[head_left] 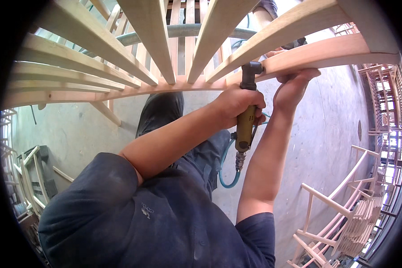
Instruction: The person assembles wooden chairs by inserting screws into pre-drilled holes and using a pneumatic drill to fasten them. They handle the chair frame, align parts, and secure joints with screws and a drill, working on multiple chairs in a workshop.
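Wrapping its fingers around an olive air tool point(245, 127), the left hand point(242, 105) held the black head point(251, 69) at the curved wooden rail point(321, 53) of a slatted frame point(149, 42); the right hand point(291, 90) touched that rail just beside, its partly hidden fingers' grasp impossible to tell.

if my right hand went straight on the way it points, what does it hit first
Most likely the pale wooden rail just ahead; the right hand already seems to be against its near edge, though exact contact is hard to judge here.
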Available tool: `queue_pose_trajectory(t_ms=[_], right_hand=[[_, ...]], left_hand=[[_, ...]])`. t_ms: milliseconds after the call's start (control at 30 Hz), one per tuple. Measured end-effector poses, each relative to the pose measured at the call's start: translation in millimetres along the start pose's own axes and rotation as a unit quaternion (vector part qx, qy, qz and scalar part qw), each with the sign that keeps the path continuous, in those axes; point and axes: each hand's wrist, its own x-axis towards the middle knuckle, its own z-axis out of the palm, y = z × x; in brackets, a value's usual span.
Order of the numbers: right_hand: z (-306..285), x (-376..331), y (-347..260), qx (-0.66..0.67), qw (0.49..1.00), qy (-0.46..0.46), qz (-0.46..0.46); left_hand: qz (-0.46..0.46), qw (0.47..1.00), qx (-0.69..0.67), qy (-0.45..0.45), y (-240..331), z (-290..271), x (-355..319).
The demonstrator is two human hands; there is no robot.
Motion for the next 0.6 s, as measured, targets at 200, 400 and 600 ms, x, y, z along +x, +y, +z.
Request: queue_pose_trajectory(t_ms=[200, 400, 600], right_hand=[[-7, 0, 8, 0.001, 0.997, -0.036, -0.062], [-19, 5, 11, -0.012, 0.996, -0.08, -0.035], [-10, 2, 10, 0.033, 0.998, -0.032, -0.032]], left_hand=[[0.01, 1.0, 0.001, -0.007, 0, 2, -1], [-0.042, 0.999, -0.021, 0.017, 6, 9, -6], [-0.069, 0.997, -0.031, -0.001, 9, 2, -2]])
